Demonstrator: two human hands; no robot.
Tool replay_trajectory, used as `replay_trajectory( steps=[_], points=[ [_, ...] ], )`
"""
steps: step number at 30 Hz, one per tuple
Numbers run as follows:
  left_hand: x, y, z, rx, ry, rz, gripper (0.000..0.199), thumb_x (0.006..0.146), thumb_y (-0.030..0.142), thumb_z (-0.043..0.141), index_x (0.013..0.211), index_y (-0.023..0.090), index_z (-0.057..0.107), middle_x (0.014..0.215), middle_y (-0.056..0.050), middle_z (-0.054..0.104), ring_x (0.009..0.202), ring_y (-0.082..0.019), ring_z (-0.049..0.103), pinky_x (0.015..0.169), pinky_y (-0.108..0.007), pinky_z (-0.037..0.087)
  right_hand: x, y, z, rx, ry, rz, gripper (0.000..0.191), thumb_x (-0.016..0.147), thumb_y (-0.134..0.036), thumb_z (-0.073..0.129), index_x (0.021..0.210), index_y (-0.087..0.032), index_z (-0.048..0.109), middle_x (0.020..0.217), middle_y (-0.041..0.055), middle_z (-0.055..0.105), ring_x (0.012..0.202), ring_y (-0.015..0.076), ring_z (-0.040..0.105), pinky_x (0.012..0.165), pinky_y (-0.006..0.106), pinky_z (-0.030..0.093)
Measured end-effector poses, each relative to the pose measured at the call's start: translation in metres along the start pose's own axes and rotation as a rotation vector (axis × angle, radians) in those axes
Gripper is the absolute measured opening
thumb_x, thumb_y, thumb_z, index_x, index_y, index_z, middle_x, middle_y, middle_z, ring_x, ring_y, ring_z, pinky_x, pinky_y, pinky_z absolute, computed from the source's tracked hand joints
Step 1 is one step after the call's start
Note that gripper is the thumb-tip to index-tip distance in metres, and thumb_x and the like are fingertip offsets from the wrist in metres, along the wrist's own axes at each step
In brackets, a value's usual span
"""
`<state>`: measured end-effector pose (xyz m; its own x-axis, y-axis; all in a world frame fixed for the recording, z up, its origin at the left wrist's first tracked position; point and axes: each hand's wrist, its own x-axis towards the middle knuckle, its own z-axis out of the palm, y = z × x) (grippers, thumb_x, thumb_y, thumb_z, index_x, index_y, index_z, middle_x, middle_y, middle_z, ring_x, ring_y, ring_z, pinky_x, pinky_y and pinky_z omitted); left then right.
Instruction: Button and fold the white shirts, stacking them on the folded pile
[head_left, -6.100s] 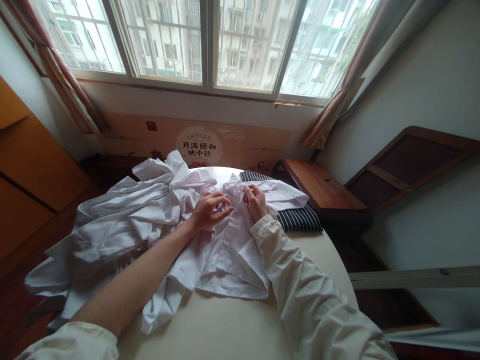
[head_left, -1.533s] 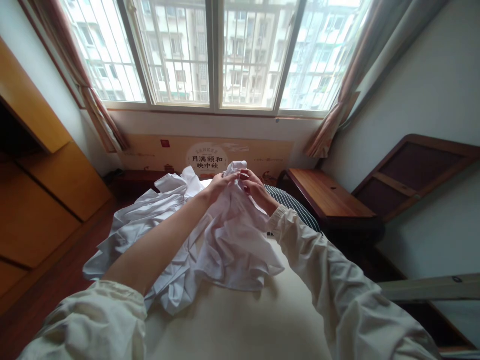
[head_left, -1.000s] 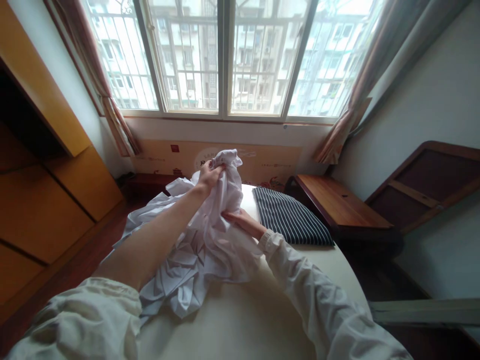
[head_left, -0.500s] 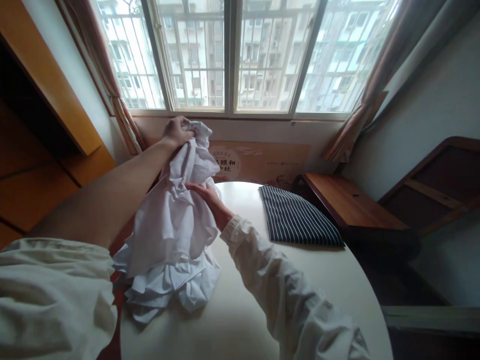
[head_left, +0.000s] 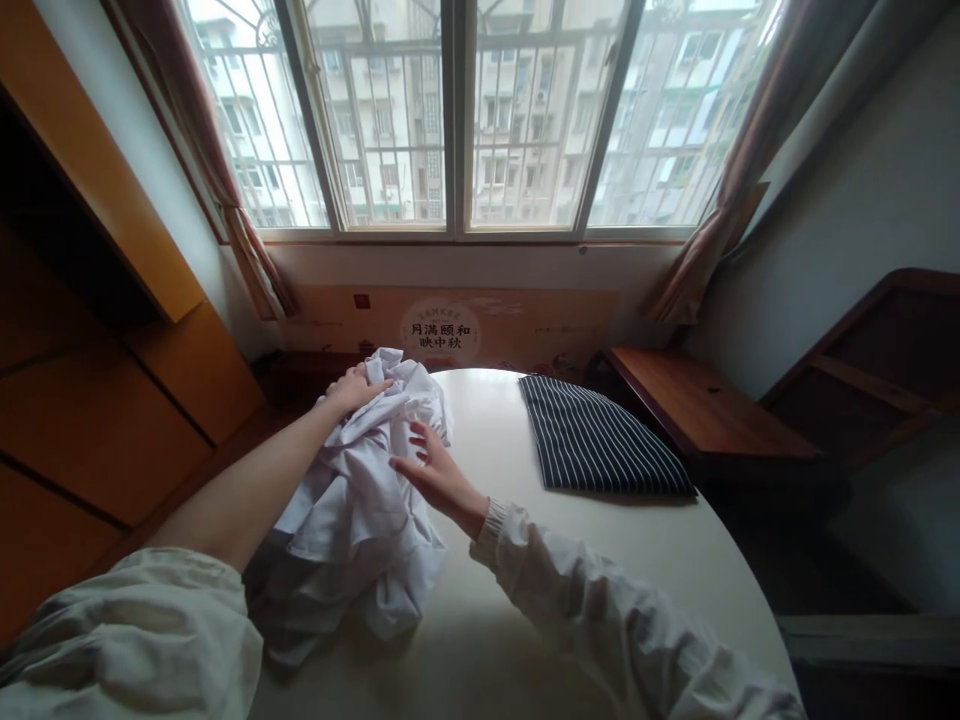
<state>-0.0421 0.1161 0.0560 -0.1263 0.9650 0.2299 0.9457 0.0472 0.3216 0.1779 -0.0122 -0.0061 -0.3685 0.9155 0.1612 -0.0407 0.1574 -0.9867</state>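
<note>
A crumpled white garment point(head_left: 360, 500) lies in a heap on the left part of the round white table point(head_left: 600, 590). At its far end, my left hand point(head_left: 351, 390) is closed on a bunch of the fabric, thumb lying across the top; some of its fingers are hidden in the folds. My right hand point(head_left: 442, 478) hovers at the garment's right side, fingers apart and curved, holding nothing. Whether its fingertips brush the fabric, I cannot tell. Further right on the table is a folded dark cloth with white stripes point(head_left: 600, 440).
A wooden desk point(head_left: 705, 405) stands beyond the table's right edge. Orange-brown cabinets point(head_left: 172, 370) line the left side. Behind the table are a printed banner point(head_left: 525, 315) and a barred window point(head_left: 540, 130) between curtains point(head_left: 251, 260).
My left hand has come down with the raised garment, which is now heaped on the table. My right hand has moved from flat against the fabric to lower, with its fingers spread.
</note>
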Motion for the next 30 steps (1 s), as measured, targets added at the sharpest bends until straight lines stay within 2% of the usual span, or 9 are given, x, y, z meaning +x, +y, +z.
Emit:
replay_trajectory(
  steps=[4,7,10,13,18,20,23,27,30],
  points=[
    [0.010,0.011,-0.016,0.036,0.144,0.037,0.076,0.092,0.070,0.056,0.146,0.017,0.056,0.147,-0.021,0.063,0.140,-0.038,0.054,0.118,-0.046,0.039,-0.027,-0.007,-0.089,-0.360,0.118,-0.208,0.066,0.091,-0.049,0.071,0.149,-0.027,0.050,0.155,0.0128,0.052,0.146,0.0329,0.047,0.125,0.054,0.035],
    [0.001,0.017,-0.005,0.042,0.004,0.292,0.072,0.095,0.065,0.052,0.151,0.020,0.054,0.154,-0.015,0.059,0.146,-0.034,0.049,0.125,-0.043,0.031,-0.047,-0.004,-0.167,-0.805,0.263,-0.257,0.066,0.094,-0.050,0.065,0.151,-0.021,0.049,0.161,0.0186,0.046,0.153,0.0344,0.039,0.129,0.055,0.028],
    [-0.016,0.018,0.020,0.103,-0.198,0.408,0.071,0.097,0.060,0.049,0.153,0.017,0.052,0.163,-0.016,0.050,0.152,-0.034,0.043,0.128,-0.048,0.025,-0.069,0.011,-0.233,-1.172,0.380,-0.103,0.085,0.090,-0.063,0.068,0.157,-0.016,0.046,0.168,0.0225,0.037,0.159,0.0415,0.027,0.129,0.064,0.021],
    [-0.023,0.019,0.034,0.142,-0.212,0.417,0.067,0.099,0.060,0.046,0.148,0.016,0.057,0.162,-0.018,0.052,0.151,-0.035,0.045,0.127,-0.053,0.025,-0.090,0.033,-0.272,-1.348,0.329,0.151,0.099,0.083,-0.074,0.072,0.160,-0.019,0.045,0.170,0.0223,0.036,0.157,0.0457,0.033,0.125,0.071,0.024],
    [-0.020,0.040,0.020,0.080,0.022,0.468,0.058,0.099,0.060,0.047,0.131,0.016,0.066,0.139,-0.017,0.069,0.131,-0.034,0.062,0.119,-0.049,0.039,-0.103,0.052,-0.286,-1.404,0.315,0.087,0.048,0.103,-0.045,0.054,0.145,-0.025,0.066,0.162,0.0114,0.053,0.150,0.0364,0.048,0.124,0.059,0.036],
    [-0.026,0.058,0.013,0.030,0.128,0.506,0.051,0.099,0.056,0.051,0.129,0.018,0.066,0.134,-0.015,0.071,0.129,-0.033,0.064,0.117,-0.049,0.042,-0.100,0.052,-0.285,-1.350,0.348,0.011,0.040,0.103,-0.029,0.048,0.133,-0.023,0.074,0.150,0.0100,0.065,0.144,0.0325,0.056,0.121,0.049,0.043],
    [-0.046,0.091,0.014,-0.053,0.210,0.616,0.042,0.099,0.049,0.056,0.127,0.019,0.066,0.134,-0.014,0.071,0.128,-0.033,0.065,0.115,-0.049,0.045,-0.093,0.047,-0.278,-1.199,0.449,-0.018,0.038,0.104,-0.030,0.046,0.123,-0.022,0.078,0.124,0.0117,0.079,0.121,0.0322,0.071,0.105,0.043,0.053],
    [-0.082,0.132,0.042,-0.173,0.112,0.744,0.042,0.099,0.049,0.061,0.129,0.021,0.066,0.134,-0.012,0.072,0.124,-0.032,0.067,0.111,-0.047,0.048,-0.084,0.040,-0.252,-0.909,0.464,-0.099,0.036,0.106,-0.045,0.047,0.110,-0.023,0.076,0.086,0.0074,0.078,0.078,0.0272,0.073,0.076,0.035,0.053],
    [-0.103,0.148,0.080,-0.333,0.008,0.617,0.041,0.101,0.054,0.058,0.120,0.021,0.071,0.120,-0.010,0.077,0.111,-0.029,0.072,0.102,-0.043,0.053,-0.078,0.039,-0.223,-0.723,0.323,-0.207,0.036,0.106,-0.049,0.050,0.099,-0.022,0.074,0.073,0.0026,0.070,0.064,0.0205,0.063,0.065,0.030,0.046]
  ],
)
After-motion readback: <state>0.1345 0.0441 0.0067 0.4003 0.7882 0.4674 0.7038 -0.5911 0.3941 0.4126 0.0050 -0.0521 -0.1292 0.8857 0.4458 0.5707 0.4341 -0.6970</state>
